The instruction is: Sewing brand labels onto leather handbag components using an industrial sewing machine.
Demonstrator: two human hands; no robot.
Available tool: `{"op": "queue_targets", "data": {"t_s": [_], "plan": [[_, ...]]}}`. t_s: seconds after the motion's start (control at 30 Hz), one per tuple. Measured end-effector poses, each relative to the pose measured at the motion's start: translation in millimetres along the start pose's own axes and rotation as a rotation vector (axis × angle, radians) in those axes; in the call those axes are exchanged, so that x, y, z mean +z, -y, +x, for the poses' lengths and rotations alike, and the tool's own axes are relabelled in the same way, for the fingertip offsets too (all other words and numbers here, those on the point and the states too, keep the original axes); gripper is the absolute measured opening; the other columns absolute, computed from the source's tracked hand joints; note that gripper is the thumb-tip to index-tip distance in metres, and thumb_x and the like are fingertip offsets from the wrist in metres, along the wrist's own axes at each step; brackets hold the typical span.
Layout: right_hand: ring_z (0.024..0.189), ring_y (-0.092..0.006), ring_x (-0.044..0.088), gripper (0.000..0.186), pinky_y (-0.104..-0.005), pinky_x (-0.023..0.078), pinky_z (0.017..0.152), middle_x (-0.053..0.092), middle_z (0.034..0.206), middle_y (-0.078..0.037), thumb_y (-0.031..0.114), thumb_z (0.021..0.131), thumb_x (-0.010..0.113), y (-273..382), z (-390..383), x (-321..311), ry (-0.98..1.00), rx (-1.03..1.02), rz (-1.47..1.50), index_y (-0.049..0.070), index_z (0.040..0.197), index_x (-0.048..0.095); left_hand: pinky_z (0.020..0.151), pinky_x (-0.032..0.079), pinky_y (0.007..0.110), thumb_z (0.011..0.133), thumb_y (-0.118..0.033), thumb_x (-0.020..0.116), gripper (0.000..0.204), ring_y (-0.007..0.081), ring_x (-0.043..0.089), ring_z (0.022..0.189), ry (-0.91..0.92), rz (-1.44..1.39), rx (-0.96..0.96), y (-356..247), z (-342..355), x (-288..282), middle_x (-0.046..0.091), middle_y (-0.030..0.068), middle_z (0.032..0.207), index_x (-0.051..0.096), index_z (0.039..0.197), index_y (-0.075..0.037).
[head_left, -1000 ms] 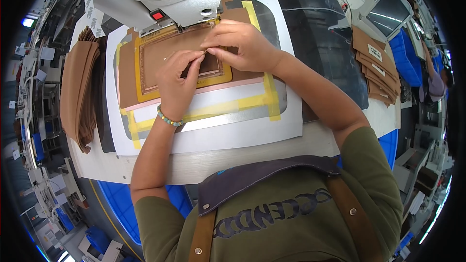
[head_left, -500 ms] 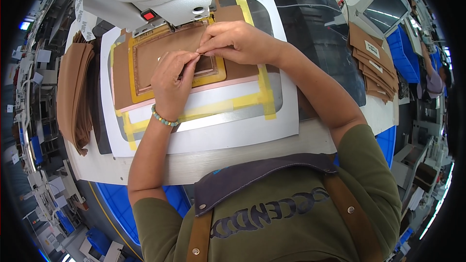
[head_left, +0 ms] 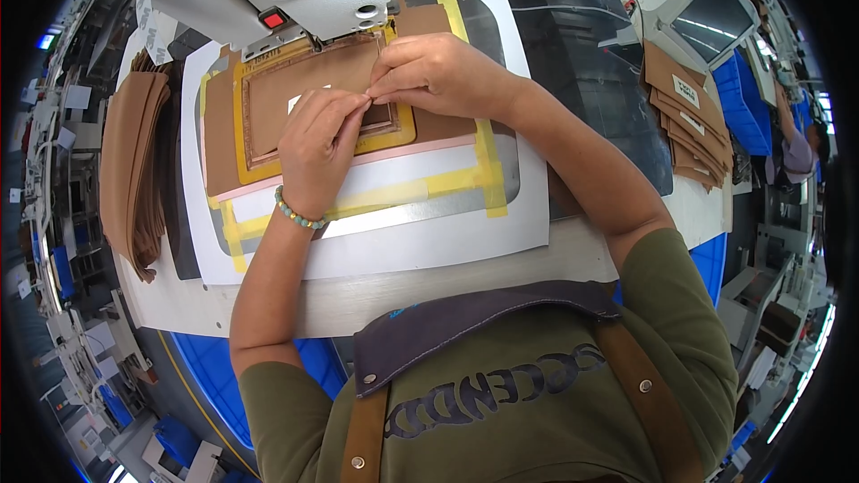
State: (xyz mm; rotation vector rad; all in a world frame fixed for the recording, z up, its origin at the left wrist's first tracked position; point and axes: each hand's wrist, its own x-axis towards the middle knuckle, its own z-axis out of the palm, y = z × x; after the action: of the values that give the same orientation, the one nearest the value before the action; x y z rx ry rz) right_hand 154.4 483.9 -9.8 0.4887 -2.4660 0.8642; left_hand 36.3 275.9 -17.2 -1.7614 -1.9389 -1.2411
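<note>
My left hand (head_left: 315, 148), with a beaded bracelet (head_left: 295, 210) at the wrist, meets my right hand (head_left: 438, 76) fingertip to fingertip. Both are closed in a pinch; whatever is between the fingers is too small to make out. They hover over or rest on a yellow-edged rectangular frame (head_left: 403, 138), which I cannot tell. Inside and around that frame lies brown fabric (head_left: 443, 128), partly hidden by my hands. Yellow tape (head_left: 456, 181) runs along the white sheet (head_left: 403, 250) beneath. The sewing machine head (head_left: 335, 9) stands just beyond my hands.
Folded brown fabric pieces (head_left: 134, 170) hang in a stack at the left. On the right are labelled brown pieces (head_left: 684, 125), a tilted screen (head_left: 711, 18) and a blue bin (head_left: 744, 103). More blue material (head_left: 210, 376) shows under the table's front edge (head_left: 340, 300).
The two hands stay pinched together at nearly the same spot, with only a slight shift of the fingers. The whole view has moved a little.
</note>
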Motion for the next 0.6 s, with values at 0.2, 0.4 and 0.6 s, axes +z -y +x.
{"op": "queue_targets", "data": {"t_s": [0.2,0.4,0.6], "plan": [[0.095,-0.0258,0.069,0.012,-0.0359,0.058,0.086,0.074,0.100,-0.006,0.007,0.089,0.078,-0.3,0.6,2.0,-0.035,-0.006,0.008,0.003,0.100,0.078,0.075,0.054,0.036,0.085,0.002,0.080,0.016,0.0277,0.068,0.084,-0.004,0.004,0.006,0.5,1.7,-0.4,0.073,0.0095,0.094,0.073,0.099,-0.003],[0.096,-0.0237,0.066,0.011,-0.0360,0.057,0.084,0.072,0.103,-0.003,0.009,0.088,0.079,6.5,-0.3,9.2,-0.075,-0.041,-0.125,0.004,0.096,0.073,0.075,0.054,0.037,0.086,0.002,0.077,0.016,0.0278,0.068,0.090,0.001,-0.034,-0.050,1.0,5.3,-6.4,0.072,0.0094,0.100,0.072,0.100,-0.002],[0.101,-0.0234,0.068,0.011,-0.0353,0.057,0.084,0.072,0.119,-0.001,0.015,0.091,0.077,26.2,-33.1,-12.0,0.058,0.050,-0.300,0.007,0.099,0.076,0.078,0.056,0.039,0.084,0.004,0.078,0.025,0.0289,0.069,0.092,0.332,0.072,0.211,14.2,-3.3,-18.0,0.071,0.0099,0.102,0.072,0.107,-0.002]]}}
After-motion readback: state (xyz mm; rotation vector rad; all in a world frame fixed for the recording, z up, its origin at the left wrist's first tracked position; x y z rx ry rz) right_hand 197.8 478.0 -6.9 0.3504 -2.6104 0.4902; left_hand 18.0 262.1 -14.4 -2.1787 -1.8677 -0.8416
